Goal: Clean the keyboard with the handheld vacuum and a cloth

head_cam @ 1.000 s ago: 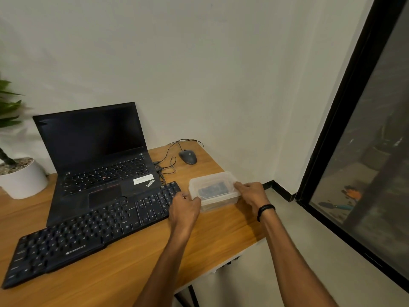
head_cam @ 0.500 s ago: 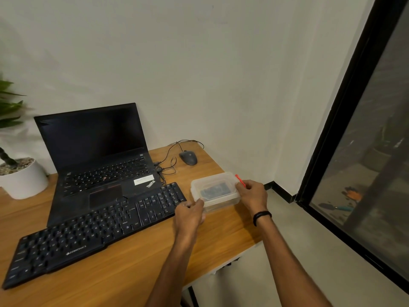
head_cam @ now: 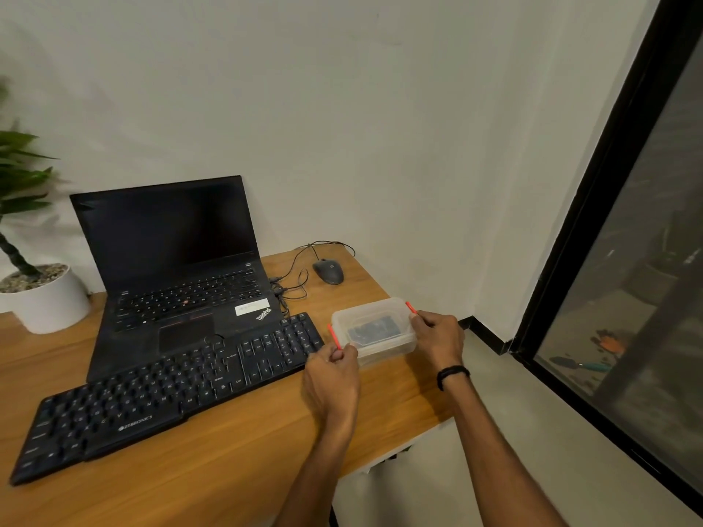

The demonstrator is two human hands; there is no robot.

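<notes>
Now that both orange clips stand swung out from the lid, where a second ago neither showed and half a second ago only the right one did, we judge the box unlatched and the lid ready to lift. Our left hand (head_cam: 333, 378) has its fingers curled, pinching the left clip (head_cam: 334, 336); our right hand (head_cam: 437, 338) pinches the right clip (head_cam: 411, 307) between thumb and fingertips. Between them the translucent box (head_cam: 384, 348) sits on the desk (head_cam: 236, 462), lid still on, with a dark thing (head_cam: 374, 328) lying inside; whether that is the vacuum or the cloth we cannot tell. Neither tool shows elsewhere. Just left of the box lies the keyboard (head_cam: 171, 389), untouched, its right end close by our left hand. Behind it stands the open laptop (head_cam: 171, 260), then the mouse (head_cam: 329, 271). Far left, a white pot (head_cam: 57, 306) holds pebbles and a plant.
</notes>
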